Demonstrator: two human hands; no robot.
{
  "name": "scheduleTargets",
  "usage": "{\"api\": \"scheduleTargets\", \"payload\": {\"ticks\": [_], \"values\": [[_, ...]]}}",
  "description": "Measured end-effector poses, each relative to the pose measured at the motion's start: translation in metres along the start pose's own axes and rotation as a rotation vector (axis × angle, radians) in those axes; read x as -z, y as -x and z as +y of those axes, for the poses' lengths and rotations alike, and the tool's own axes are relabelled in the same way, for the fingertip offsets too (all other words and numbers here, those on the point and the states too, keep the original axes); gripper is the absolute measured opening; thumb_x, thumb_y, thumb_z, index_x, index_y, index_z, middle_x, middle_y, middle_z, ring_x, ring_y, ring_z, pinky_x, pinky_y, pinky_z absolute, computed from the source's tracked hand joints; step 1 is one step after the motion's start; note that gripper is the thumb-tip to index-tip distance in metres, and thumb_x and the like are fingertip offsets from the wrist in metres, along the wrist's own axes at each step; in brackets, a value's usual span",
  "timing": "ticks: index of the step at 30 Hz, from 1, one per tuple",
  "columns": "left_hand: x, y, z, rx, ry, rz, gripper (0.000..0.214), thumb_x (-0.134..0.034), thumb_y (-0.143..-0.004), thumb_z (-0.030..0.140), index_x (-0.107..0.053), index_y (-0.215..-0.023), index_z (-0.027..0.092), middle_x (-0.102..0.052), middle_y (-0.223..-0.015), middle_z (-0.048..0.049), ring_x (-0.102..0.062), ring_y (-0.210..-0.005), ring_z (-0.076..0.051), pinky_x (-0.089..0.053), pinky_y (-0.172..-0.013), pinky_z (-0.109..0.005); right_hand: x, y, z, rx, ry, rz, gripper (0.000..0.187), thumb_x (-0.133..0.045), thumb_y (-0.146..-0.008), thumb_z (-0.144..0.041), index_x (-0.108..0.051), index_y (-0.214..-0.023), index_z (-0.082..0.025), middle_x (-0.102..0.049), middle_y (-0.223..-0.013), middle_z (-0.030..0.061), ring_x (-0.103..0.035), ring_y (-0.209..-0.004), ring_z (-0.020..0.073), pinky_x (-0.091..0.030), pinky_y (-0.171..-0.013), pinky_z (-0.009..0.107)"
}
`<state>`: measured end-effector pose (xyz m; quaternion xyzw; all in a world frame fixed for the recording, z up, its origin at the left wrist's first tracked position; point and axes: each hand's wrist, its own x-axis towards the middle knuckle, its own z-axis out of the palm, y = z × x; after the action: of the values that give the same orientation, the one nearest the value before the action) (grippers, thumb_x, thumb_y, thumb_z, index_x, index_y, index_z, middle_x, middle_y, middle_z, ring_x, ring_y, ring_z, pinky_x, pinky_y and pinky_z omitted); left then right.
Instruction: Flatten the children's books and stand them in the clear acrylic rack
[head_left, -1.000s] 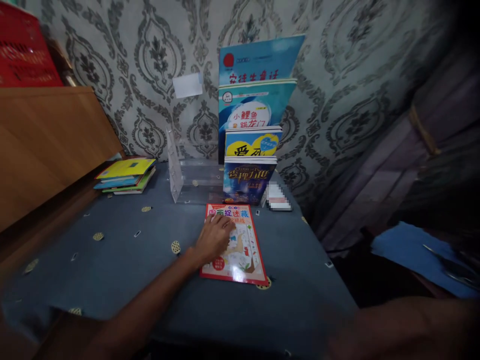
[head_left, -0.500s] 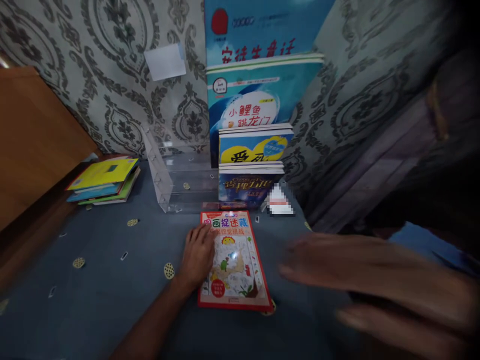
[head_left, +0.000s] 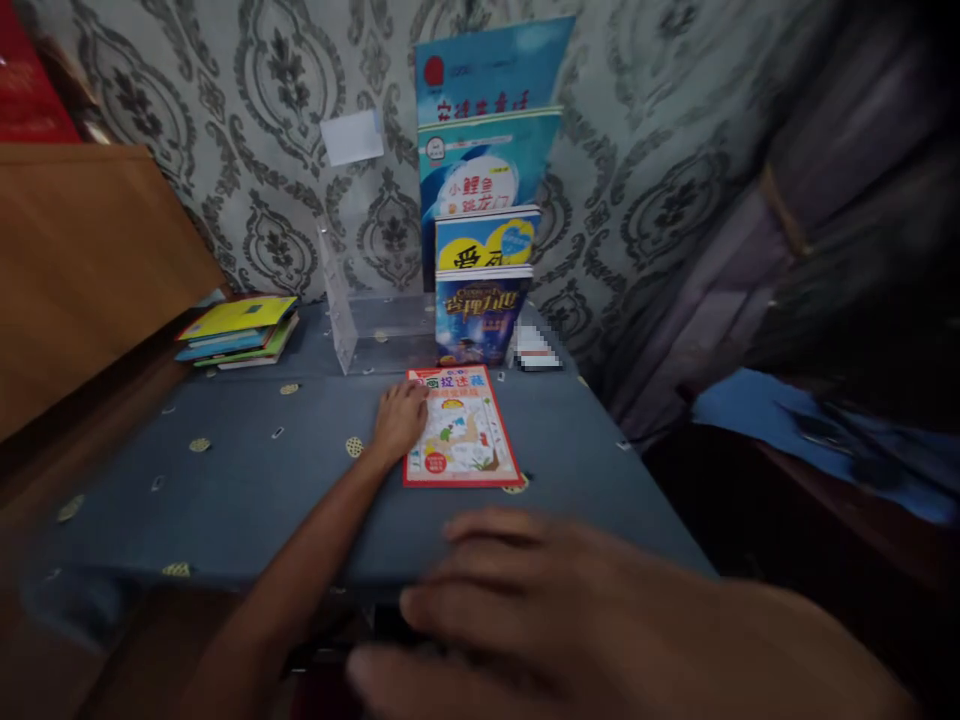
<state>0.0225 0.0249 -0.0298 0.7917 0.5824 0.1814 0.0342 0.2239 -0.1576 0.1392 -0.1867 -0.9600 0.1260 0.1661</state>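
Note:
A red-bordered picture book (head_left: 465, 430) lies flat on the cloth-covered table (head_left: 247, 490). My left hand (head_left: 400, 420) rests on its upper left edge, palm down with fingers stretched out over the cover. Close to the camera, my right hand (head_left: 525, 600) is in the air, slightly blurred, its fingers apart and nothing in them. Just behind the flat book, a clear acrylic stepped rack (head_left: 341, 310) holds upright books in rising tiers. A dark blue book (head_left: 480, 315) stands in front, then a yellow and blue one (head_left: 487, 240), a teal one (head_left: 502, 165) and a tall blue one (head_left: 491, 70).
A stack of books with a yellow one on top (head_left: 238, 318) lies at the back left, near a brown wooden panel (head_left: 90, 260). A pixelated white item (head_left: 538, 348) sits right of the rack. A grey curtain (head_left: 720, 260) hangs on the right, above blue cloth (head_left: 750, 420).
The view has drawn back, so the table's front edge shows. My right hand has swung from the right to the lower middle. My left hand stays on the book.

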Motion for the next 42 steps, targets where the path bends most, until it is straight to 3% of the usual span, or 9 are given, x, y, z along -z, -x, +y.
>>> {"api": "scheduleTargets", "payload": {"ticks": [3, 8, 11, 15, 24, 30, 35, 39, 42], "values": [[0.001, 0.001, 0.0, 0.046, -0.019, 0.007, 0.034, -0.044, -0.099, 0.023, -0.062, -0.128, 0.02, -0.061, -0.135, -0.0131, -0.053, -0.123, -0.028, -0.039, -0.106, -0.043, -0.027, -0.011, 0.034, -0.034, -0.136, -0.078, 0.041, -0.041, -0.106, -0.027, -0.055, -0.143, -0.029, -0.071, -0.13, 0.0008, -0.068, -0.115, 0.0169, -0.051, -0.102, 0.031], [0.003, 0.004, 0.003, 0.027, -0.006, 0.024, 0.032, -0.043, -0.1, 0.023, -0.062, -0.124, 0.019, -0.061, -0.135, -0.0137, -0.051, -0.128, -0.029, -0.038, -0.108, -0.043, -0.092, 0.001, 0.148, -0.77, 0.154, 0.118, 0.049, -0.048, -0.1, -0.024, -0.048, -0.147, -0.011, -0.056, -0.147, 0.02, -0.051, -0.137, 0.03, -0.04, -0.113, 0.046], [0.003, 0.004, 0.005, 0.045, -0.006, 0.021, 0.032, -0.042, -0.1, 0.022, -0.061, -0.125, 0.017, -0.061, -0.137, -0.016, -0.046, -0.135, -0.03, -0.036, -0.11, -0.046, -0.116, -0.003, 0.179, -0.857, 0.196, 0.129, 0.049, -0.048, -0.101, -0.027, -0.048, -0.144, -0.004, -0.051, -0.149, 0.0262, -0.049, -0.139, 0.033, -0.038, -0.113, 0.047], [0.001, 0.002, 0.005, 0.063, 0.013, 0.022, 0.032, -0.042, -0.1, 0.022, -0.062, -0.124, 0.017, -0.061, -0.138, -0.0157, -0.045, -0.137, -0.031, -0.035, -0.111, -0.047, -0.128, -0.005, 0.182, -0.865, 0.245, 0.139, 0.048, -0.042, -0.104, -0.032, -0.048, -0.144, -0.006, -0.041, -0.157, 0.0256, -0.037, -0.147, 0.0323, -0.029, -0.117, 0.049], [-0.005, 0.002, 0.0, 0.14, 0.232, 0.09, 0.031, -0.052, -0.094, 0.022, -0.064, -0.121, 0.018, -0.064, -0.13, -0.0168, -0.052, -0.128, -0.032, -0.033, -0.113, -0.05, -0.127, 0.0, 0.18, -0.84, 0.293, 0.156, 0.047, -0.041, -0.104, -0.036, -0.052, -0.142, -0.01, -0.047, -0.153, 0.0213, -0.046, -0.14, 0.0285, -0.033, -0.114, 0.043], [-0.003, -0.011, -0.009, 0.225, 0.599, 0.142, 0.037, -0.056, -0.083, 0.011, -0.065, -0.119, 0.018, -0.07, -0.123, -0.0117, -0.06, -0.121, -0.027, -0.042, -0.11, -0.044, -0.125, 0.0, 0.177, -0.824, 0.262, 0.174, 0.044, -0.043, -0.103, -0.033, -0.055, -0.14, -0.012, -0.049, -0.151, 0.0195, -0.045, -0.141, 0.0264, -0.033, -0.116, 0.04], [-0.005, -0.022, -0.018, 0.373, 0.979, 0.152, 0.04, -0.054, -0.082, 0.014, -0.059, -0.121, 0.015, -0.075, -0.104, -0.0101, -0.073, -0.09, -0.022, -0.059, -0.081, -0.036, -0.123, 0.002, 0.177, -0.807, 0.212, 0.208, 0.044, -0.044, -0.102, -0.033, -0.056, -0.138, -0.012, -0.048, -0.153, 0.0206, -0.042, -0.143, 0.0278, -0.033, -0.117, 0.043], [-0.012, -0.022, -0.018, 0.437, 1.235, 0.069, 0.023, -0.062, -0.078, 0.021, -0.064, -0.1, 0.013, -0.075, -0.08, -0.0088, -0.075, -0.077, -0.025, -0.061, -0.074, -0.039, -0.124, 0.003, 0.18, -0.802, 0.14, 0.247, 0.045, -0.044, -0.101, -0.033, -0.057, -0.137, -0.008, -0.046, -0.153, 0.0228, -0.042, -0.144, 0.0305, -0.031, -0.119, 0.045], [-0.013, -0.02, -0.016, 0.428, 1.39, 0.023, 0.016, -0.069, -0.075, 0.023, -0.064, -0.088, 0.014, -0.076, -0.082, -0.0107, -0.076, -0.083, -0.027, -0.062, -0.08, -0.042, -0.126, 0.004, 0.184, -0.8, 0.066, 0.295, 0.047, -0.044, -0.101, -0.033, -0.054, -0.14, -0.009, -0.043, -0.156, 0.0215, -0.044, -0.142, 0.0305, -0.031, -0.119, 0.046]]}}
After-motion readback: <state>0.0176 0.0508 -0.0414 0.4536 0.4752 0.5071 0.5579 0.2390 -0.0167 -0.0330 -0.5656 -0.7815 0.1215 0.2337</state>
